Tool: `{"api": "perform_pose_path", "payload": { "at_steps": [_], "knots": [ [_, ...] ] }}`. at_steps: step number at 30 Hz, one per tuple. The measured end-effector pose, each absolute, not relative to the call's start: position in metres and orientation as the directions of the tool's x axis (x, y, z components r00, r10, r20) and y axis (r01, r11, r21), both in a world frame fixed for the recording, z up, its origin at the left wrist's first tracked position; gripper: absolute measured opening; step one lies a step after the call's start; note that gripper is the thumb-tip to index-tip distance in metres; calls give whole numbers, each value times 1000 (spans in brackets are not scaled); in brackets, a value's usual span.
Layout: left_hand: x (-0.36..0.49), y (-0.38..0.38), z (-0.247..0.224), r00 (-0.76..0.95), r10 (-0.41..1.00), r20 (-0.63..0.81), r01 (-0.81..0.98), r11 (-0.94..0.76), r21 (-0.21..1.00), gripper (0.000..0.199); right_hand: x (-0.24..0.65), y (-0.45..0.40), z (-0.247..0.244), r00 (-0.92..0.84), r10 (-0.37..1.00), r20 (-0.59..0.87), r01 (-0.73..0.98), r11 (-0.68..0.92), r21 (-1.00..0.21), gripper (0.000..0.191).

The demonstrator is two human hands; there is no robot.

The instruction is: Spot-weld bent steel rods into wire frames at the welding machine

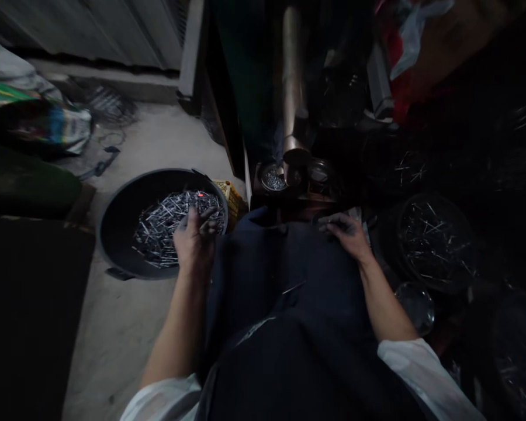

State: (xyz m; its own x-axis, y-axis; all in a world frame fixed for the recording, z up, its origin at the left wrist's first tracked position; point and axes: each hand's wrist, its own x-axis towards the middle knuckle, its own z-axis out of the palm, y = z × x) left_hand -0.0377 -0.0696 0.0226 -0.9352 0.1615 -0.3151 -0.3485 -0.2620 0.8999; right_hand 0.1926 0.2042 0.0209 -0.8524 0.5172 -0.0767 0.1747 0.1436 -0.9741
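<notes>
My left hand (194,237) is over the right part of a wide dark basin (118,228), its fingers bent and apart, with nothing visible in them. Many thin metal pins (158,234) fill the basin, and a small orange glow shows among them. My right hand (346,233) is beyond my right knee, thumb and fingertips brought together; whatever is between them is too dark to make out. One thin pin lies on the dark apron (284,345) over my lap.
Ahead stands a metal pipe (294,105) above a small round dish of metal bits (274,177). A yellow crate (230,202) touches the basin's right side. To the right are a dark tub of pins (433,245) and a clear round container (415,307). Bags (56,126) lie left.
</notes>
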Motion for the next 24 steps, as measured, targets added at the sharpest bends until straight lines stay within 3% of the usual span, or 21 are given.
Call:
{"api": "perform_pose_path", "payload": {
  "at_steps": [2, 3, 5, 7, 9, 13, 18, 21, 24],
  "knots": [
    [-3, -87, 14, -923, 301, -239, -255, -17, 967, 42, 200, 199, 13, -833, 540, -116, 225, 140, -964, 29],
    [19, -91, 10, -857, 486, -171, -91, 183, 979, 40, 200, 196, 10, -821, 561, -109, 245, 174, -954, 28],
    [68, -87, 0, -506, 841, -193, 367, 413, 834, 28, 196, 190, 6, -802, 595, -54, 292, 311, -904, 23],
    [109, -74, -12, -190, 865, -465, 734, 439, 518, 19, 190, 186, 4, -809, 588, -3, 343, 467, -815, 17],
    [133, -59, -23, -134, 837, -530, 804, 405, 435, 26, 186, 183, 2, -829, 558, 31, 372, 593, -714, 11],
    [140, -47, -25, -86, 838, -539, 842, 350, 411, 26, 192, 182, -3, -864, 489, 120, 350, 755, -554, 7],
    [99, -62, 4, -212, 876, -433, 827, 397, 398, 31, 201, 187, 7, -791, 590, 165, 412, 712, -568, 9],
    [61, -63, 15, -473, 846, -245, 640, 521, 564, 12, 200, 184, 21, -733, 652, 195, 353, 609, -710, 10],
    [35, -52, 17, -689, 714, -126, 362, 490, 793, 20, 195, 174, 34, -794, 589, 148, 179, 460, -870, 15]
  ]
}}
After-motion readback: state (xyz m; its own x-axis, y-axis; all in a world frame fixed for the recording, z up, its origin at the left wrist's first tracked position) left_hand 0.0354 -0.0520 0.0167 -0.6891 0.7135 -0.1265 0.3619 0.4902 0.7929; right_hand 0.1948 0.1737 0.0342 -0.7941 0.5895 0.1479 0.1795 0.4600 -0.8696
